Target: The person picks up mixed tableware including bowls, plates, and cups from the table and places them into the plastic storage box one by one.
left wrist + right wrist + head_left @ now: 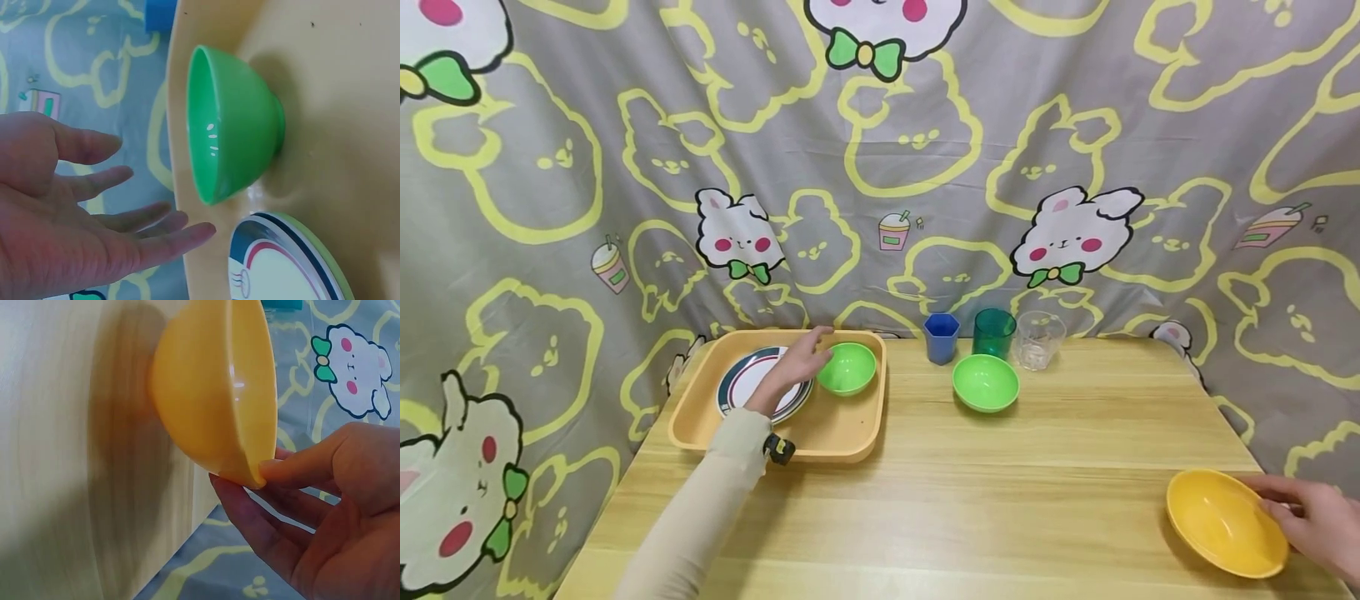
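Note:
In the head view a green bowl [848,370] sits inside the tan tray [838,446], beside a stack of plates [752,379] with dark rims. My left hand [799,364] hovers over the tray by that bowl; the left wrist view shows its fingers [169,244] extended and apart from the green bowl [240,128]. At the right of the table, my right hand [1318,521] pinches the rim of a yellow bowl [1225,521]. The right wrist view shows the thumb inside the rim of the yellow bowl [200,387] and fingers beneath it.
A second green bowl [986,384] stands mid-table. Behind it are a blue cup [942,340], a teal cup [994,333] and a clear glass [1037,342]. A patterned curtain [925,167] hangs along the back edge of the wooden table [985,492].

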Demonstrator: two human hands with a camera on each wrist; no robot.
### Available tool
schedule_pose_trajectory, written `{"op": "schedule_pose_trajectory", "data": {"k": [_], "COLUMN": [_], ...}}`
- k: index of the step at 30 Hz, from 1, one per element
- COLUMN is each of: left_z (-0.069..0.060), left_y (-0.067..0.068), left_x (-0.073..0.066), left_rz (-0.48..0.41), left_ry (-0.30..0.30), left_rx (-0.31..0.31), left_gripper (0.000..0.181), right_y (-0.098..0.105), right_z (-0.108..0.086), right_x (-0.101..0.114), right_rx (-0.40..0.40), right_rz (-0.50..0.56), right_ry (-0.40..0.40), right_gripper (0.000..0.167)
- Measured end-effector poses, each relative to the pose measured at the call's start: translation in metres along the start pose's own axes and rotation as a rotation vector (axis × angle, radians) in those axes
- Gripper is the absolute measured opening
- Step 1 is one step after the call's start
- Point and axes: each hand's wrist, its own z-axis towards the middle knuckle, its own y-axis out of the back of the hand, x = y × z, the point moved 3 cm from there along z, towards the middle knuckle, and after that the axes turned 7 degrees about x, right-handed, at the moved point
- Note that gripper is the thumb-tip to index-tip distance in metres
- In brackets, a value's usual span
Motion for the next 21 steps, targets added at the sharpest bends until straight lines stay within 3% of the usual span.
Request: {"op": "schedule_pose_trajectory", "data": {"k": [7,11,15,21], "left_z": [-0.01,-0.015,-0.019,-0.027], "left_y": [-0.005,-0.012,-0.016,-0.019], "left_x": [-0.01,-0.012,-0.011,-0.017], "left_rz": [-0.009,-0.03,-0.066,-0.158], "left_ry": [-0.118,-0.186,-0.245,-0.256], "left_rx": [-0.07,-0.108,-0.145,-0.141], "left_gripper": [0.049,0.047,0.045,0.044], "right_y": [0.002,0.005,0.008,0.009], "right_z": [0.001,0.007,0.012,0.017], "right_x": [0.024,0.039,0.049,0.06], "right_rx": [-0.145,-0.173,-0.214,-0.266], "right_rz": [-0.032,0.041,0.095,0.173], "right_ry": [-0.046,-0.047,-0.034,-0.012], "right_gripper": [0.023,0.03,0.026,0.02]}}
